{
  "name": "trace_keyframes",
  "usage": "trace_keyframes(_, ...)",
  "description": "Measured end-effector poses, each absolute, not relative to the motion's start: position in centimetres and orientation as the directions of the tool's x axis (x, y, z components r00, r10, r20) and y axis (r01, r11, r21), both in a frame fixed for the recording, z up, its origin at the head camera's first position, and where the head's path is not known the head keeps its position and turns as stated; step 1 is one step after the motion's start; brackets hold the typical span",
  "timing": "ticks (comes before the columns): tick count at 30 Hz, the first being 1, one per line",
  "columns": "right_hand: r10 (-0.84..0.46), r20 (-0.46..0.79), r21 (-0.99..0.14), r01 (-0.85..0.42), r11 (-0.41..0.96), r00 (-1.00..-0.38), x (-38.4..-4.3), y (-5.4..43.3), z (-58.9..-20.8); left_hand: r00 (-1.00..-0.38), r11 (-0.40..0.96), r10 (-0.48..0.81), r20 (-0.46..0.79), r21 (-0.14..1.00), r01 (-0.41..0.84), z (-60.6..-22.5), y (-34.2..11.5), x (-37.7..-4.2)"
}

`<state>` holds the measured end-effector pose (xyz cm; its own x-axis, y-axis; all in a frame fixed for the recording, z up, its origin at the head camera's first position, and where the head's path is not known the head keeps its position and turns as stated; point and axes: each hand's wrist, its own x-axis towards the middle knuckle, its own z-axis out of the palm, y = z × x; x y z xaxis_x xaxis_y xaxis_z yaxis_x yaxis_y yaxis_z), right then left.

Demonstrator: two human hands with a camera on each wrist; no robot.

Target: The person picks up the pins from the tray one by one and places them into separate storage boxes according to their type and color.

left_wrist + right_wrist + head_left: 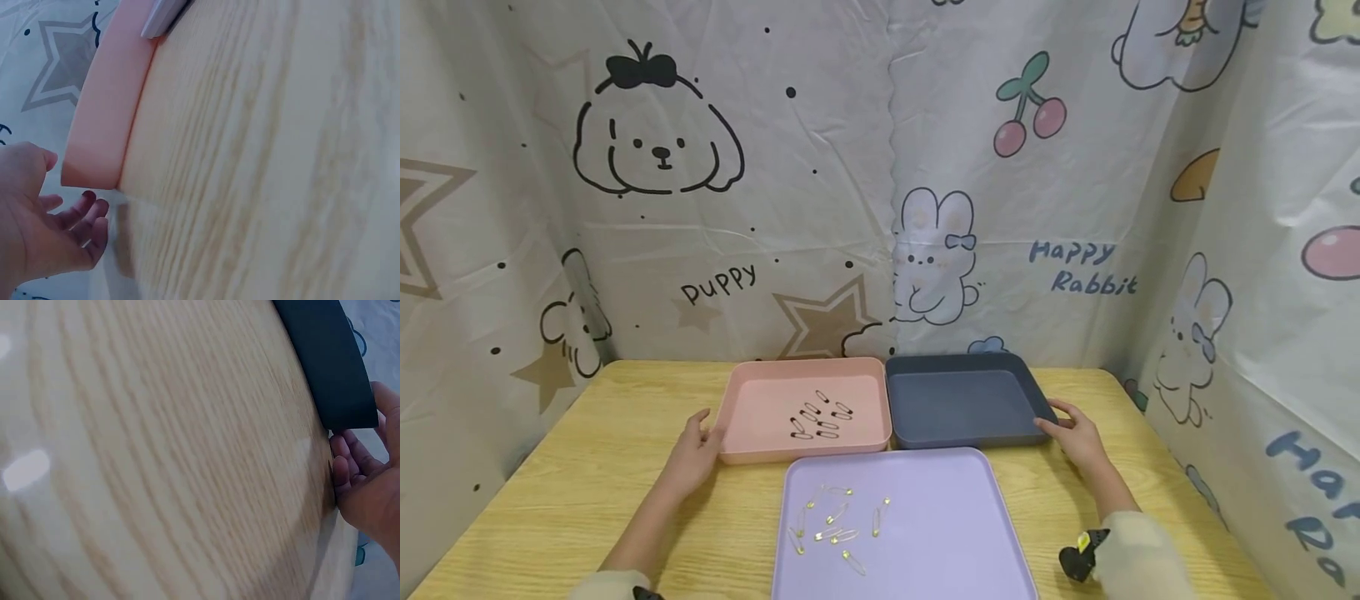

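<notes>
1. Far left on my feed, the desk (572,475) has a light wood grain, and the patterned cloth (820,217) stands behind it and down both sides, with a puppy drawing (658,125) on the left part
2. Of the two hands, the left hand (694,454) is at the left end of the pink tray, fingers loosely bent and not clamped on anything; the left wrist cam shows it right by the tray's end wall
3. Next up is the pink tray (758,404), sitting at the back, with a loose bunch of black safety pins (827,434) scattered around its middle and right
4. In front of that I've got the lilac tray (947,533), nearest to me, with gold safety pins (844,537) spread over its left half
5. Back row again, the dark blue tray (962,408) sits just beside the pink one, its front edge behind the lilac one
6. Far right, the right hand (1081,442) pinches the dark blue tray's right end near the front corner, thumb at the rim, fingers bent against the outside wall
</notes>
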<state>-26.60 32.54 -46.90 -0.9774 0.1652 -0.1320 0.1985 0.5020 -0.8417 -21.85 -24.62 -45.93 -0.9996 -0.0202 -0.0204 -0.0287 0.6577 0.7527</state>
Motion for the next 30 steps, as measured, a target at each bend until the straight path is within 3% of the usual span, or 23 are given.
trace_keyframes(6, 0.188, -0.13, -0.869, 0.204, 0.452, -0.973, -26.6, 32.5, -47.4, -0.995, 0.737, -0.061, 0.075, 0.676, 0.006, -44.7, -24.8, -20.8)
trace_keyframes(13, 0.213, -0.125, -0.883, 0.207, 0.421, -0.969, -26.4, 32.4, -47.3, -0.978, 0.842, 0.019, 0.209, 0.524, 0.128, -42.6, -23.5, -19.2)
trace_keyframes(22, 0.225, -0.124, -0.894, 0.207, 0.397, -0.966, -26.4, 32.5, -47.5, -0.9, 0.849, 0.28, 0.334, 0.352, 0.395, -41.1, -19.1, -17.4)
trace_keyframes(30, 0.223, -0.124, -0.893, 0.207, 0.401, -0.967, -26.5, 32.6, -47.6, -0.772, 0.737, 0.566, 0.289, 0.241, 0.631, -40.8, -14.9, -15.6)
